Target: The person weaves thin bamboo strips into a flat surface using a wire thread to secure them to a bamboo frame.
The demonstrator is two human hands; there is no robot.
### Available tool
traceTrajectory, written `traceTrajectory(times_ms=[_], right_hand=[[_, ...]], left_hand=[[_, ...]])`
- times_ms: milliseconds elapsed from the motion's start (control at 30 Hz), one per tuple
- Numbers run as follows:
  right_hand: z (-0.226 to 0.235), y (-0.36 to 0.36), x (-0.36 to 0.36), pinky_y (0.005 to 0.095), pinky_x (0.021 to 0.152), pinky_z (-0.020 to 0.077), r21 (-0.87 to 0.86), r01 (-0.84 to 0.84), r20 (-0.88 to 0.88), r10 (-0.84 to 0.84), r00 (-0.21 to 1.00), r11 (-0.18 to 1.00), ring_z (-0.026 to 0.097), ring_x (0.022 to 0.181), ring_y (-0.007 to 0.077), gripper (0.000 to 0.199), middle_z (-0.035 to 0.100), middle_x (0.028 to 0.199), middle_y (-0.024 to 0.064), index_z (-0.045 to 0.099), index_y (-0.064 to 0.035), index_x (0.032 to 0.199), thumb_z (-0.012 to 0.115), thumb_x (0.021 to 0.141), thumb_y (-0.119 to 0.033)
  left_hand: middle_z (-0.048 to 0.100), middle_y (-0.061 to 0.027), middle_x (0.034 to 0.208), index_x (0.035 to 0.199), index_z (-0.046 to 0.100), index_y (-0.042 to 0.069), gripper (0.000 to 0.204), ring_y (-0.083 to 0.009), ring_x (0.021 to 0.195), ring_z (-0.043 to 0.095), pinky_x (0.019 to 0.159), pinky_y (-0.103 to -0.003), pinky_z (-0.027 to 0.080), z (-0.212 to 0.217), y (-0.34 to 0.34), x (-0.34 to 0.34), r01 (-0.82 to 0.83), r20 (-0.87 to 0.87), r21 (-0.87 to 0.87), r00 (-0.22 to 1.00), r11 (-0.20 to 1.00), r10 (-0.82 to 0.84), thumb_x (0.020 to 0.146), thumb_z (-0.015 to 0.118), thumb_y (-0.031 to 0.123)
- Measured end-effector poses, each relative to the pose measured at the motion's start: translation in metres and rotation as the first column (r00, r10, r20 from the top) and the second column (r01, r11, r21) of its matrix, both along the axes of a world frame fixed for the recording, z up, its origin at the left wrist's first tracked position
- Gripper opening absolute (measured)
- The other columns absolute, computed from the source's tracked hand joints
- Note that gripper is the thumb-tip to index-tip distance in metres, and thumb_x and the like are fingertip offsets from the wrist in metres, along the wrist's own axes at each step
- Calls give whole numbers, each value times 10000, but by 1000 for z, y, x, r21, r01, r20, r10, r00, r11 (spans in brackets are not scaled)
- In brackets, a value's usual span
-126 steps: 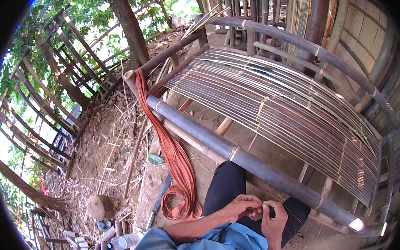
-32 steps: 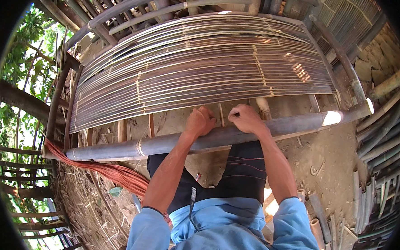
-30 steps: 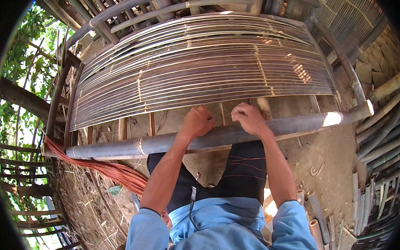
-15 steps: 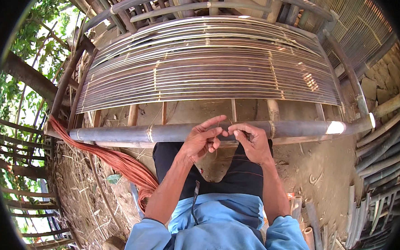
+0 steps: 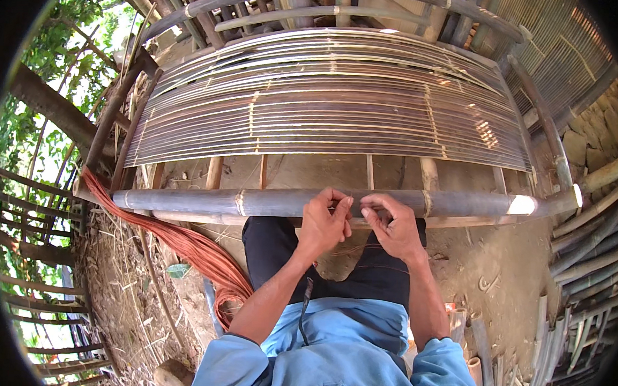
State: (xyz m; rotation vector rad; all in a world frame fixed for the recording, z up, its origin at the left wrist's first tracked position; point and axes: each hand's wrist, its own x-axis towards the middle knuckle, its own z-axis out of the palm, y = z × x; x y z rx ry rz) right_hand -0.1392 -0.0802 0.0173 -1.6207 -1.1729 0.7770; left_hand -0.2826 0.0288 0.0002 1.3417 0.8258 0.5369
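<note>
Rust-red yarn [image 5: 174,240] trails in a long, loose bundle to the left of both grips, near one end of a dark bamboo pole [image 5: 280,204]. The left grip [image 5: 323,223] is curled, thumb and forefinger close together; just beside it, the right grip [image 5: 398,231] has bent fingers. Whether either pinches something fine, I cannot tell. Beyond both grips spreads a slatted bamboo panel [image 5: 341,111].

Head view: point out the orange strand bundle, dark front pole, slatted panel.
Orange strand bundle [image 5: 184,240], head view: middle of its length.
Dark front pole [image 5: 273,204], head view: stretch left of its centre.
Slatted panel [image 5: 341,111], head view: middle of its slats.
</note>
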Motion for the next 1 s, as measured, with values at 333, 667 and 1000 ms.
traceTrajectory(times_ms=[333,667,1000], right_hand=[[-19,9,2,268,658,498,301,39,6,-43,999,953,591,841,145,216,577,1008,40,746,-57,1029,787,826,5],[-17,7,6,316,818,490,336,-4,93,-29,995,942,554,858,162,145,534,1123,38,796,-120,976,809,833,-98],[-19,13,2,304,827,479,362,35,119,-83,989,932,574,909,154,80,564,1135,60,742,-79,983,747,904,-91]], left_hand=[[641,-62,686,996,688,9,136,-136,618,614,550,-300,471,12,-10,12,-172,231,614,972,770,33,982,653,140],[532,60,661,1012,732,33,190,-14,553,395,474,-221,289,-1,27,15,300,110,-380,954,875,-280,977,646,198],[566,28,762,1028,654,53,134,-25,548,414,469,-209,315,-15,26,14,322,258,-341,935,883,-242,1021,574,161]])
